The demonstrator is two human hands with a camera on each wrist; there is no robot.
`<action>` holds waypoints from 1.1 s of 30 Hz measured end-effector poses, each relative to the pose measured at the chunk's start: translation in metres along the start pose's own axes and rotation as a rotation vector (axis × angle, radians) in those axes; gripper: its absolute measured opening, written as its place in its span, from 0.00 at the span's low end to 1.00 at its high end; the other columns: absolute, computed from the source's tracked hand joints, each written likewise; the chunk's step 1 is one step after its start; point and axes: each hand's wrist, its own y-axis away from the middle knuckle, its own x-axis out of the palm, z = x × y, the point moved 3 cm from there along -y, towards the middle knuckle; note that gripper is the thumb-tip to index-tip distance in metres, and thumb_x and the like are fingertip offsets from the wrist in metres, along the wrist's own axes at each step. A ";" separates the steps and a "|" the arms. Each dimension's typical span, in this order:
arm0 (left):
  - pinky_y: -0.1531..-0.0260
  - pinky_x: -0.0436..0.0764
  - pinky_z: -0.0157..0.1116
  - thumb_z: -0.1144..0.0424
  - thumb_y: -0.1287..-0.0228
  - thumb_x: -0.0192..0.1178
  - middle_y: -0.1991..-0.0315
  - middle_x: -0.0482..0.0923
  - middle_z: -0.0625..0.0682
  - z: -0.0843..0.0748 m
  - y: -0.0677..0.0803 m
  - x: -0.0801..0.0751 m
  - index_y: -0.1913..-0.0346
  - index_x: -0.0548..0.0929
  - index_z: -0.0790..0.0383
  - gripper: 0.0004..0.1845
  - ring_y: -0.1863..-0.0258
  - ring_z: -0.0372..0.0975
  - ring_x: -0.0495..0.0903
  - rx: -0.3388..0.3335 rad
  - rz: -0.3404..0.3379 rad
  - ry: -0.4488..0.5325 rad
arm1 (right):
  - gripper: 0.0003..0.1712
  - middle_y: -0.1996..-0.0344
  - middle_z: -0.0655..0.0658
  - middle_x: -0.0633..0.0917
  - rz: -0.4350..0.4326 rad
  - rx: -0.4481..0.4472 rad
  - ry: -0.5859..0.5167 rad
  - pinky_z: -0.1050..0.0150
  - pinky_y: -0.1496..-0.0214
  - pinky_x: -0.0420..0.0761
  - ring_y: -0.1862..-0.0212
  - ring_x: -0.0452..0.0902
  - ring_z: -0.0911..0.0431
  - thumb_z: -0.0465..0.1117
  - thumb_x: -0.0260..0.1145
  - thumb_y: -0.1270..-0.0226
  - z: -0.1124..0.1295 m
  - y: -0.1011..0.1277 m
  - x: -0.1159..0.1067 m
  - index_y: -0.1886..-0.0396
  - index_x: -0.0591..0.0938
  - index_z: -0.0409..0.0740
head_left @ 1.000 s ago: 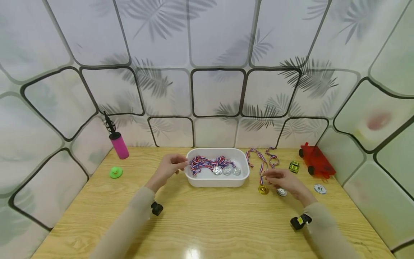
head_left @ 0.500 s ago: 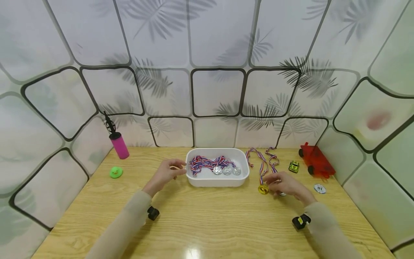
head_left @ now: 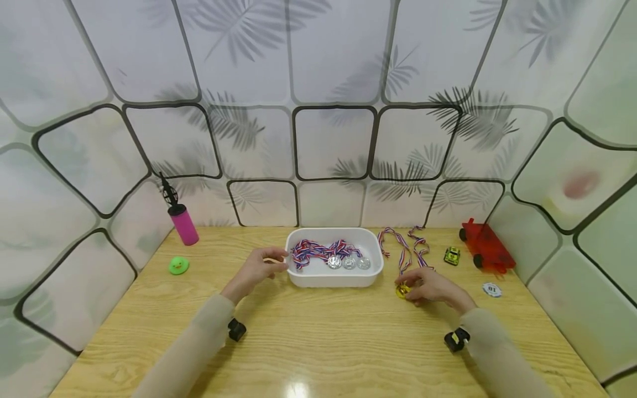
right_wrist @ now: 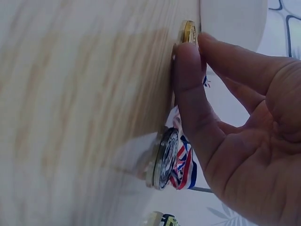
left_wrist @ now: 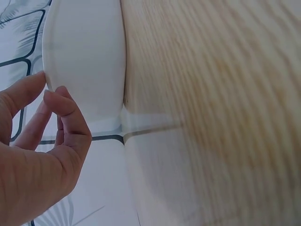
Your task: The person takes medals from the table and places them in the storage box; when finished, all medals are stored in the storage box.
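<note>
While our left hand rests loose beside the white tub, our right hand pinches the gold medal flat on the surface.

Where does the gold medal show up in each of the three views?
Head: gold medal on the table, right of the white tray, at the right hand fingertips.
Left wrist: not in view; only the tray's wall shows.
Right wrist: top centre, edge-on, under the fingertips.
Shared landmark: the white tray.
</note>
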 end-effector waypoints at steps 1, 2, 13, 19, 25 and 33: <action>0.73 0.77 0.32 0.70 0.40 0.67 0.51 0.79 0.67 0.001 0.000 0.000 0.46 0.80 0.74 0.20 0.69 0.37 0.77 -0.002 0.002 0.008 | 0.22 0.57 0.35 0.80 0.008 -0.014 0.012 0.65 0.72 0.83 0.73 0.78 0.57 0.28 0.69 0.43 0.000 -0.001 0.001 0.46 0.80 0.29; 0.73 0.77 0.32 0.69 0.40 0.67 0.52 0.80 0.65 0.001 0.000 0.001 0.46 0.80 0.73 0.19 0.69 0.37 0.77 -0.005 0.000 0.013 | 0.22 0.57 0.35 0.81 0.012 -0.021 0.024 0.66 0.73 0.83 0.74 0.77 0.58 0.28 0.69 0.43 0.001 -0.002 0.001 0.46 0.80 0.29; 0.68 0.81 0.36 0.68 0.39 0.67 0.54 0.83 0.58 0.002 -0.002 0.003 0.46 0.80 0.72 0.20 0.67 0.35 0.80 -0.068 -0.019 0.026 | 0.20 0.62 0.43 0.80 -0.028 0.028 0.181 0.67 0.71 0.80 0.63 0.73 0.55 0.30 0.74 0.49 0.002 -0.009 0.006 0.53 0.84 0.38; 0.68 0.81 0.37 0.68 0.39 0.67 0.52 0.82 0.60 0.000 -0.001 0.003 0.45 0.80 0.72 0.20 0.66 0.36 0.80 -0.082 -0.019 0.027 | 0.18 0.64 0.45 0.78 -0.025 0.039 0.171 0.65 0.68 0.80 0.61 0.71 0.53 0.28 0.75 0.50 0.004 -0.009 0.008 0.59 0.82 0.39; 0.68 0.81 0.35 0.68 0.39 0.67 0.54 0.83 0.57 0.001 0.000 0.003 0.46 0.82 0.70 0.18 0.66 0.36 0.81 -0.084 -0.026 0.016 | 0.19 0.63 0.46 0.80 -0.040 -0.012 0.217 0.63 0.60 0.72 0.60 0.70 0.53 0.30 0.77 0.53 0.006 -0.010 0.008 0.60 0.82 0.43; 0.68 0.82 0.35 0.68 0.39 0.67 0.54 0.83 0.56 0.000 0.000 0.004 0.47 0.83 0.68 0.17 0.66 0.37 0.82 -0.092 -0.031 0.016 | 0.13 0.68 0.45 0.79 -0.046 -0.027 0.136 0.66 0.72 0.77 0.70 0.73 0.56 0.32 0.68 0.40 0.005 -0.007 0.007 0.54 0.82 0.40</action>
